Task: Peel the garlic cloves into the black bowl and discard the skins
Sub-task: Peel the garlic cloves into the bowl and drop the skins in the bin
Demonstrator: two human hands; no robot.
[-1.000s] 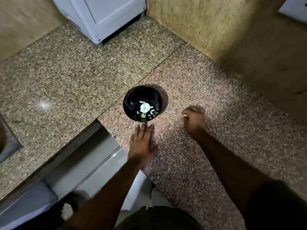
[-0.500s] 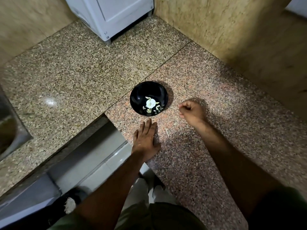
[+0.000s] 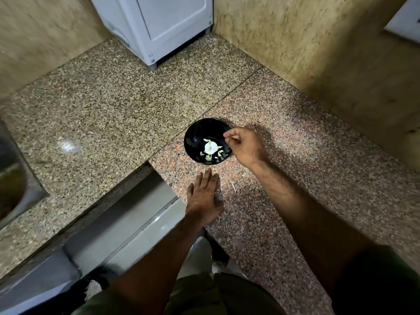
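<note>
1. The black bowl (image 3: 205, 135) sits on the speckled granite counter (image 3: 118, 114), holding a pale garlic bulb (image 3: 210, 148) and loose skins (image 3: 212, 156).
2. The right hand (image 3: 246, 147) hovers over the bowl's right rim, fingers curled, pinching something too small to identify.
3. The left hand (image 3: 203, 196) lies flat on the counter near the bowl, fingers straight.
4. A thin sliver (image 3: 233, 187) lies beside it.
5. A white appliance (image 3: 159, 26) stands in the corner.
</note>
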